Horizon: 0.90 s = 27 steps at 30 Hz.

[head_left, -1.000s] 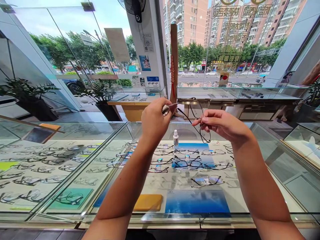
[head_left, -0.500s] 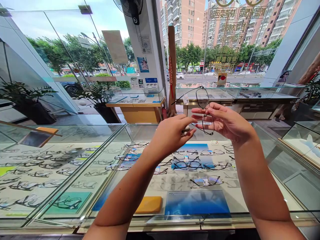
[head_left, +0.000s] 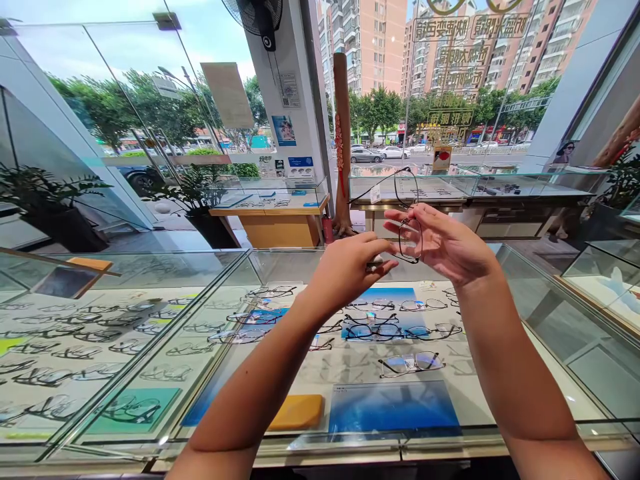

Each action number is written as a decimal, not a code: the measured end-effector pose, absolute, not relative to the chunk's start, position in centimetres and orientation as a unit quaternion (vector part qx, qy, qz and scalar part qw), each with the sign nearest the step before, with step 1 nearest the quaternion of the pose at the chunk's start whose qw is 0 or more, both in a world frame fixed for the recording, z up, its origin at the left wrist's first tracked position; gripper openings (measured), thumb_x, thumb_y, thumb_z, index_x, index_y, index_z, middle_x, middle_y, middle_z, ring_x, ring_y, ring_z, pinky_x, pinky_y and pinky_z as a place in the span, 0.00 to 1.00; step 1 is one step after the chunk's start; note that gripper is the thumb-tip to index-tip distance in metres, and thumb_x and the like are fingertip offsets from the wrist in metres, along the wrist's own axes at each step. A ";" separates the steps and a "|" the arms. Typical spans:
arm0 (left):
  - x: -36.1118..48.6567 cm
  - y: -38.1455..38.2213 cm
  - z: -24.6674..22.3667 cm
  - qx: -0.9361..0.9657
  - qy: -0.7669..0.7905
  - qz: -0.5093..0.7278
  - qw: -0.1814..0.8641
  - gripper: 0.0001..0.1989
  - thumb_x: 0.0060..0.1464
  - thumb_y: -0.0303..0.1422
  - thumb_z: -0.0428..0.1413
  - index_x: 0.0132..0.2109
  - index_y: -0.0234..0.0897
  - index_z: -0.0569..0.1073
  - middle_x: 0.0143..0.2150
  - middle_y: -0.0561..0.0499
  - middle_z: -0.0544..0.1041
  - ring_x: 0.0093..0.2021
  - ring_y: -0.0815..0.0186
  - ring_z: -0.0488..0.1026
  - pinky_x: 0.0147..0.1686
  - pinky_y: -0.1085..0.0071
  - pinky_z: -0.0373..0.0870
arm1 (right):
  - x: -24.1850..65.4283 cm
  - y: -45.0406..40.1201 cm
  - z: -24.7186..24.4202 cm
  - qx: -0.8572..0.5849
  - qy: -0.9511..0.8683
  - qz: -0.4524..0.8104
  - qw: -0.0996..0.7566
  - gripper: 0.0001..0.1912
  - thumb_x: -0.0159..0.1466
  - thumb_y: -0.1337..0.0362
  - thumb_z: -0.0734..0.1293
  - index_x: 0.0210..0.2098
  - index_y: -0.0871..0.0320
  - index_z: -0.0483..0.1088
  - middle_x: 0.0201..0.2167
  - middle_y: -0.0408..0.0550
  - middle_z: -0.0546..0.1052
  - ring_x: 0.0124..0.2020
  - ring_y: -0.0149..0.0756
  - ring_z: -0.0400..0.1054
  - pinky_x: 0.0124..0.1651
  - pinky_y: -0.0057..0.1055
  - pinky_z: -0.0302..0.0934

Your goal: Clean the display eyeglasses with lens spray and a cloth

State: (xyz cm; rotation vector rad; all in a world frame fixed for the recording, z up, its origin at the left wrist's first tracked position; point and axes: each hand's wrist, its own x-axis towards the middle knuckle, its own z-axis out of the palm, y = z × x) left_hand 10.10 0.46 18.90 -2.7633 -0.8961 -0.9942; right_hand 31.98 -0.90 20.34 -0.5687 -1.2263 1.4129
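A pair of thin dark-rimmed eyeglasses (head_left: 421,235) is held up on its side over the glass display case, one lens above the other. My right hand (head_left: 447,245) pinches it near the bridge with thumb and forefinger, the other fingers spread behind the lower lens. A white tag (head_left: 375,194) hangs on the upper temple, which points left. My left hand (head_left: 353,265) has its fingers closed at the lower temple, beside the lower rim. A small pale item (head_left: 374,265) shows between those fingers; its kind is unclear.
Below lies the glass display case (head_left: 400,437) with several eyeglasses (head_left: 413,363), a blue panel (head_left: 395,407) and an orange-yellow case (head_left: 297,411). Another showcase (head_left: 95,407) adjoins on the left. A wooden post (head_left: 341,133) stands beyond, near low glass counters (head_left: 270,203).
The eyeglasses have turned slightly, and the lower lens has shifted left and up. My left hand has moved a little right, closer to the right hand. Both hands keep their hold.
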 end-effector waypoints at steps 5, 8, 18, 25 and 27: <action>10.2 0.9 18.6 -0.891 -0.298 -0.343 0.013 0.09 0.69 0.39 0.60 0.43 0.42 0.84 0.37 0.50 0.80 0.35 0.64 0.75 0.34 0.67 0.63 | 31.6 -0.5 20.2 -0.241 -0.497 0.561 0.617 0.10 0.61 0.54 0.80 0.36 0.48 0.78 0.54 0.41 0.83 0.60 0.41 0.75 0.69 0.43 0.67; 10.3 0.9 18.7 -0.877 -0.294 -0.379 -0.038 0.11 0.69 0.41 0.60 0.44 0.42 0.84 0.38 0.49 0.82 0.37 0.63 0.77 0.37 0.66 0.68 | 31.6 -0.2 20.0 -0.240 -0.488 0.532 0.650 0.11 0.60 0.54 0.80 0.36 0.47 0.78 0.51 0.41 0.83 0.57 0.40 0.76 0.70 0.43 0.67; 7.3 4.0 19.0 -0.808 -0.460 -0.357 -0.085 0.16 0.68 0.29 0.44 0.53 0.43 0.75 0.42 0.48 0.83 0.42 0.56 0.78 0.44 0.60 0.70 | 32.2 -0.3 20.3 -0.254 -0.452 0.483 0.706 0.12 0.60 0.53 0.81 0.36 0.49 0.78 0.47 0.42 0.84 0.53 0.39 0.78 0.64 0.40 0.73; 6.2 7.8 16.9 -0.786 -0.598 -0.122 -0.102 0.17 0.67 0.40 0.48 0.53 0.39 0.77 0.57 0.36 0.80 0.52 0.48 0.79 0.47 0.59 0.73 | 32.2 -0.3 20.3 -0.260 -0.469 0.476 0.697 0.13 0.60 0.52 0.81 0.37 0.48 0.78 0.47 0.42 0.83 0.53 0.39 0.78 0.63 0.39 0.72; 6.1 8.4 16.2 -0.782 -0.604 -0.076 -0.138 0.23 0.61 0.48 0.57 0.55 0.37 0.78 0.60 0.32 0.78 0.47 0.47 0.81 0.42 0.60 0.75 | 32.3 -0.3 20.4 -0.264 -0.471 0.473 0.696 0.14 0.60 0.51 0.81 0.37 0.48 0.77 0.48 0.43 0.83 0.54 0.40 0.78 0.63 0.40 0.72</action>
